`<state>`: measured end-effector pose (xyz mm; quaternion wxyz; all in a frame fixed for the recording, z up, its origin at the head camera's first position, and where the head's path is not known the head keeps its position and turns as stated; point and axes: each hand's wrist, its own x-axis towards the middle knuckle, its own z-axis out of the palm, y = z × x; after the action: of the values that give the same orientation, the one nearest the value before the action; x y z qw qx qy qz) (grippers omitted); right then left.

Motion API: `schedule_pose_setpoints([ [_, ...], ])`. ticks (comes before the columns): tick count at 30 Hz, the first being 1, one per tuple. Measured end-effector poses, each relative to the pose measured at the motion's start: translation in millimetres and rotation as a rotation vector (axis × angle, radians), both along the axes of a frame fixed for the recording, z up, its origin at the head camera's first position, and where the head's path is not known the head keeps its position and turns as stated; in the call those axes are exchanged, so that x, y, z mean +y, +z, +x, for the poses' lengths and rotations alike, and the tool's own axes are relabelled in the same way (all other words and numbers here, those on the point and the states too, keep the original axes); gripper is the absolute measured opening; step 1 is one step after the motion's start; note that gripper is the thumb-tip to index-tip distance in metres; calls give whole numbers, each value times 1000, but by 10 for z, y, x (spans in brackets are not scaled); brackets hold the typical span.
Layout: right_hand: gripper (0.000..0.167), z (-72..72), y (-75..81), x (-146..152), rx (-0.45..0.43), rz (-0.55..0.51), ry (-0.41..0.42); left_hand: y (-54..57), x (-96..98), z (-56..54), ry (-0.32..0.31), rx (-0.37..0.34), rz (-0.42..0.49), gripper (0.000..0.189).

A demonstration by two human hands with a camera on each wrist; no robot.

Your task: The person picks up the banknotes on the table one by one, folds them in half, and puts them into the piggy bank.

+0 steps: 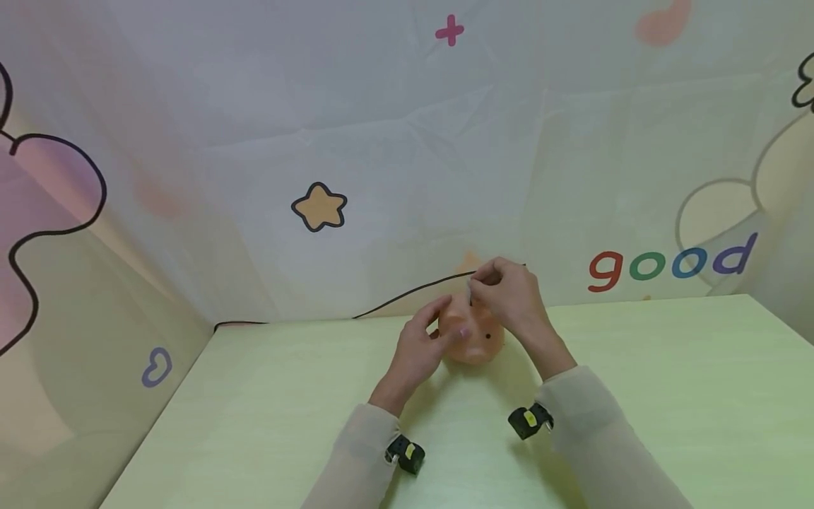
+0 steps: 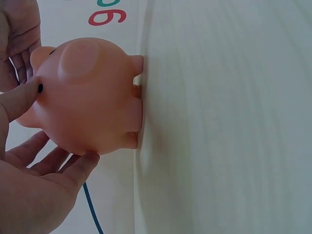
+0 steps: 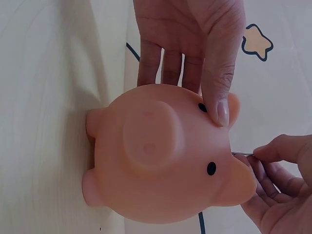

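Note:
A pink piggy bank (image 1: pixel 475 348) with round black eyes stands on its short legs on the table, its snout towards me. My left hand (image 1: pixel 416 353) holds it from the left side, thumb near one eye and fingers round its flank. Above the pig's head, my right hand (image 1: pixel 514 297) pinches a thin silvery coin (image 3: pixel 242 154), seen almost edge-on. The coin's lower edge is at the top of the piggy bank, by a dark slot (image 1: pixel 470 302). Behind the ear, in the right wrist view, part of that contact is hidden.
The pale wooden table (image 1: pixel 267 410) meets a printed cloth backdrop (image 1: pixel 407 177) just behind the piggy bank. Dark wrist cameras (image 1: pixel 407 454) are strapped over both sleeves.

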<state>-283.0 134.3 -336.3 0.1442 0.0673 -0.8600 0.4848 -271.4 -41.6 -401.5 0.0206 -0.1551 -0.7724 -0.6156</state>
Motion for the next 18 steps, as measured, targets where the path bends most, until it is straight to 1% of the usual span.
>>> schedule_pose_setpoints([
  [7,13,-10,8,22,-20,21,18,-13,-8,-4,-4,29,-10,61],
  [15,14,-10,-3,35,-59,38,27,-5,7,2,-1,5,-4,62],
  [18,15,-7,1,44,-76,54,30,-14,-4,-1,-11,-2,5,62],
])
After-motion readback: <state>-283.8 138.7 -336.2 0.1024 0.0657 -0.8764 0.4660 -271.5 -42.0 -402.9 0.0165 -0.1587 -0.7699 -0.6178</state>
